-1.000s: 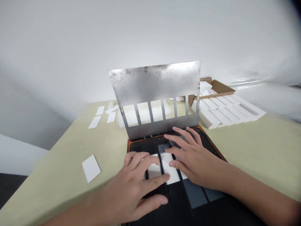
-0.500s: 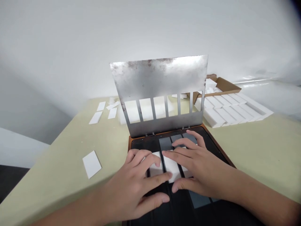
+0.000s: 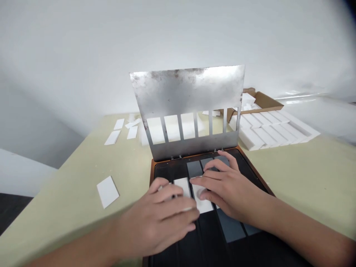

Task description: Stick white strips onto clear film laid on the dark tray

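1. The left hand (image 3: 155, 218) is curved over the edge of a narrow white rectangular tile (image 3: 182, 187). The fingers are slightly blurred, and whether the tile is gripped cannot be told.
2. The right hand (image 3: 230, 189) is held with its fingers spread wide, not closed on anything. The fingertips are laid on a second white rectangular tile (image 3: 203, 205).
3. Both tiles are placed side by side, in neighbouring channels of a flat black slotted tray (image 3: 167, 170) edged by an orange-brown rim. Grey-blue channel floors (image 3: 228, 230) are left uncovered beyond the hands.
4. A scuffed steel plate (image 3: 186, 92), pierced by a row of rectangular windows, is hinged upright at the tray's far edge and tilted slightly back.
5. The tray is set on a pale olive tabletop (image 3: 69, 218). Loose white tiles (image 3: 107, 191) are scattered to its left. Rows of white rectangular blocks (image 3: 267, 135) and an open brown cardboard box (image 3: 264, 102) are placed behind it to the right.
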{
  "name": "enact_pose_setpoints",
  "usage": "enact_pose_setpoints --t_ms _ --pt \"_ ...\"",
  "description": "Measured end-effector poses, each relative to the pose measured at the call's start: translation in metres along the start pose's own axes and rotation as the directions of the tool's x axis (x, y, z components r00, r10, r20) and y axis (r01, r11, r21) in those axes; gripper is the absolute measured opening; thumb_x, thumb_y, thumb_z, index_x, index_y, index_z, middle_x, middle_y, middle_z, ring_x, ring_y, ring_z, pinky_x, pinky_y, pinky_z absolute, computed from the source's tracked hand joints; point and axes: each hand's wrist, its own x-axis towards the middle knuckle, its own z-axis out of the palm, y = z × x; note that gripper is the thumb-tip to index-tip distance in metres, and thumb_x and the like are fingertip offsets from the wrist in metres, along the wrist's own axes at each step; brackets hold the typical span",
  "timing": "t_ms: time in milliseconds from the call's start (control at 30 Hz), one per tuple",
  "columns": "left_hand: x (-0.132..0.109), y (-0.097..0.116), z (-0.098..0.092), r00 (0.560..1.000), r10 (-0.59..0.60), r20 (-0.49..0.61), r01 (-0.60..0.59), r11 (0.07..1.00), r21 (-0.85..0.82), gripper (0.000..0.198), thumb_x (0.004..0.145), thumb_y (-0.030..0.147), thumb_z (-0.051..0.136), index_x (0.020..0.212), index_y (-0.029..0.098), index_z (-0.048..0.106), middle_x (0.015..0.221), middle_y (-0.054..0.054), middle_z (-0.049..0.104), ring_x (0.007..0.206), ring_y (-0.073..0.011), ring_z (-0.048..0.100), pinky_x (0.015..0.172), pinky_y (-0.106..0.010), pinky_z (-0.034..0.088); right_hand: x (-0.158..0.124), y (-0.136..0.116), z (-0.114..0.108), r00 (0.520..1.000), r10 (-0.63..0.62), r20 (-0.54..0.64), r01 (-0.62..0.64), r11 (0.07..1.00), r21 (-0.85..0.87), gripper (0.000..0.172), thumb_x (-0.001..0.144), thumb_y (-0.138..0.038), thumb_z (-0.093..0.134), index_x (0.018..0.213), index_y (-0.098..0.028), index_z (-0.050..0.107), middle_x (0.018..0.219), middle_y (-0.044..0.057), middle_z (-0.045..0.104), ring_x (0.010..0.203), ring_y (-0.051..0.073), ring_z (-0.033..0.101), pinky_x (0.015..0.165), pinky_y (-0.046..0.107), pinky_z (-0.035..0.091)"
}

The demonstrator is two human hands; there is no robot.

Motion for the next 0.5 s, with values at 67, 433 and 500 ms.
enact_pose_setpoints --t_ms 67,433,500 --pt "0.0017 0.0000 -0.0006 0.998 0.056 0.024 -0.055 0.998 -0.036 0.013 0.105 0.019 0.066 0.115 0.021 0.073 0.111 0.002 0.079 0.099 -0.0190 0.060 0.091 -0.039 0.032 -0.0003 0.0006 0.0011 1.000 -0.003 -0.014 0.003 1.000 -0.004 0.025 0.101 -0.027 0.068 0.126 -0.031 0.067 0.100 -0.004 0.077 0.113 0.022 0.058 0.124 0.054 0.007" --pt "0.0013 -0.0011 0.0014 0.995 -0.093 0.039 0.091 0.994 0.054 0.026 0.104 0.032 0.064 0.128 0.026 0.072 0.125 -0.004 0.075 0.109 -0.0267 0.058 0.093 -0.042 0.031 -0.0017 -0.0030 -0.0043 1.000 0.004 0.021 -0.005 0.999 0.049 0.041 0.097 -0.011 0.061 0.132 -0.030 0.066 0.105 -0.002 0.078 0.117 0.023 0.058 0.124 0.056 0.006" --pt "-0.0010 -0.0014 0.0027 0.991 -0.127 0.031 0.125 0.990 0.064 0.028 0.103 0.033 0.065 0.130 0.028 0.072 0.128 -0.007 0.069 0.108 -0.0285 0.056 0.091 -0.043 0.031 -0.0026 -0.0041 -0.0064 1.000 0.004 0.030 -0.006 0.998 0.064 0.047 0.095 -0.008 0.059 0.136 -0.030 0.065 0.106 -0.002 0.078 0.118 0.023 0.057 0.125 0.057 0.006"
